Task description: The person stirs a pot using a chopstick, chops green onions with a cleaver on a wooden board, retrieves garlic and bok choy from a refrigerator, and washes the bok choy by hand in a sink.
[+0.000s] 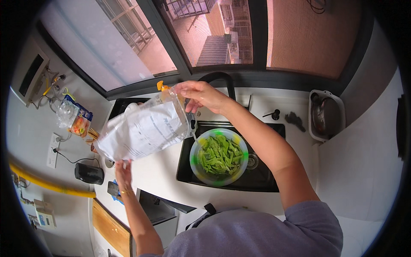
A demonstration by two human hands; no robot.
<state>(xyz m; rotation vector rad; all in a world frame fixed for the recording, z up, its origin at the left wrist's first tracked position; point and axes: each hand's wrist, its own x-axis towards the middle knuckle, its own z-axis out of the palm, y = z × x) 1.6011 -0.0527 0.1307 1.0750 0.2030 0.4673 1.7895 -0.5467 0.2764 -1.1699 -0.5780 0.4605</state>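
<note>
A clear plastic bag (141,130) with a printed white sheet in or behind it is stretched at a slant above the counter, left of the sink. My right hand (194,93) grips its upper right end near the black faucet (228,82). At the bag's lower left edge, my left hand (123,172) holds on with the fingertips. Green leafy vegetables (221,154) fill a translucent bowl (194,165) standing in the black sink (268,180). A thin pale stream, apparently water, runs down by the bag's right end to the bowl's rim.
The white counter (154,175) extends left of the sink. On the left stand a black appliance (89,173) and chopsticks (93,134); a wooden board (110,221) lies nearer me. A white basin (310,117) with a dark pan sits right. Windows (221,66) rise behind the faucet.
</note>
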